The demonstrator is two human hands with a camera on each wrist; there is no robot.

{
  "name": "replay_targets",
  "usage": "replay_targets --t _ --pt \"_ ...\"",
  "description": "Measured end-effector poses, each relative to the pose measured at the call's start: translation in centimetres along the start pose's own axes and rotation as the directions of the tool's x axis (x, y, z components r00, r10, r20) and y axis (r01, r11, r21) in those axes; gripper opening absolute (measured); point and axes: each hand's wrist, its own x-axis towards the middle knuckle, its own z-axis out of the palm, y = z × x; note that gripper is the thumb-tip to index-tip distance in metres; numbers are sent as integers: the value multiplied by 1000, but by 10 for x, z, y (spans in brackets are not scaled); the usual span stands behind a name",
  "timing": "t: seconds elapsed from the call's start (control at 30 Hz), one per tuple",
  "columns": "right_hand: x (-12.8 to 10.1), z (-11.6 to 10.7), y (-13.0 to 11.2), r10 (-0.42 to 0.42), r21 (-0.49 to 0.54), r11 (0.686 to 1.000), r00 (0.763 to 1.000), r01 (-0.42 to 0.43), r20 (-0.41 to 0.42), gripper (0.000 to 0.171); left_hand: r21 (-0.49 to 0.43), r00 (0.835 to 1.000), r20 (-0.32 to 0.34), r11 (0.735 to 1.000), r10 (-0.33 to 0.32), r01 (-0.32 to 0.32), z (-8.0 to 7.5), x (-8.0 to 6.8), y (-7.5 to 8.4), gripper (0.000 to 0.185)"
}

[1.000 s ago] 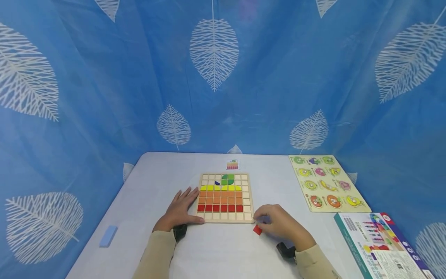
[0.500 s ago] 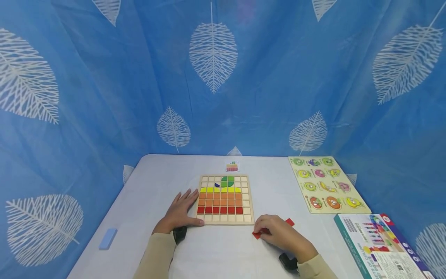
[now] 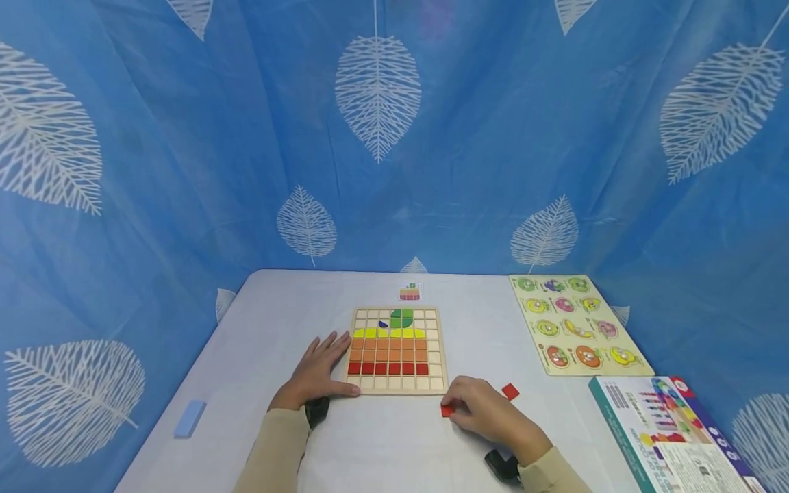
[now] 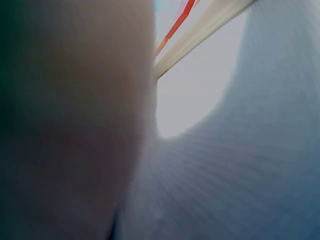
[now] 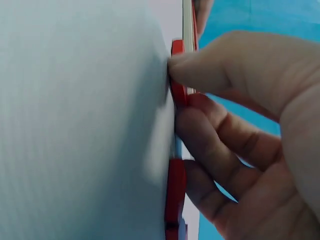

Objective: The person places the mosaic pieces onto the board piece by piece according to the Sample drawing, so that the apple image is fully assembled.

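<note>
A wooden grid board (image 3: 437,385) lies on the table with rows of red, orange and yellow tiles, and green and dark blue pieces near its far edge. My left hand (image 3: 317,372) rests at the board's left edge, its fingers spread and thumb along the near corner. Off the near right corner, my right hand (image 3: 483,409) pinches a red square tile (image 5: 178,75) between thumb and fingers, low over the table. A second red tile (image 3: 510,391) lies beyond that hand. The right wrist view also has red (image 5: 175,192) beneath the curled fingers.
A small picture card (image 3: 409,292) lies behind the board. At right are a fruit puzzle board (image 3: 578,323) and a printed box (image 3: 672,428). A light blue block (image 3: 190,419) lies at left. A leaf-patterned blue curtain (image 3: 456,171) surrounds the table.
My right hand has shifted slightly nearer and left with a red tile in its fingers. Another red tile has come into view behind it. My left hand stays at the board.
</note>
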Motion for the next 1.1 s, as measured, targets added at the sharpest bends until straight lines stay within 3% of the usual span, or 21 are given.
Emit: replay_targets --t 0.27,0.47,0.73,0.87,1.1 --pt "11 4 -6 -23 25 999 992 26 -124 26 2 1000 -1 1000 21 -21 -3 -1 -1 130" --pt "30 3 -17 -73 79 993 985 86 -154 29 6 999 0 999 39 -39 -4 -1 0 128" --pt "62 14 -23 -89 144 984 986 109 -139 27 16 999 7 999 44 -44 1 2 2 128" --pt "62 18 -22 -87 115 988 990 100 -112 27 3 998 10 998 63 -63 1 2 4 127" --pt "53 9 -14 -49 72 996 994 56 -96 28 15 1000 -2 999 31 -31 -2 -1 2 127"
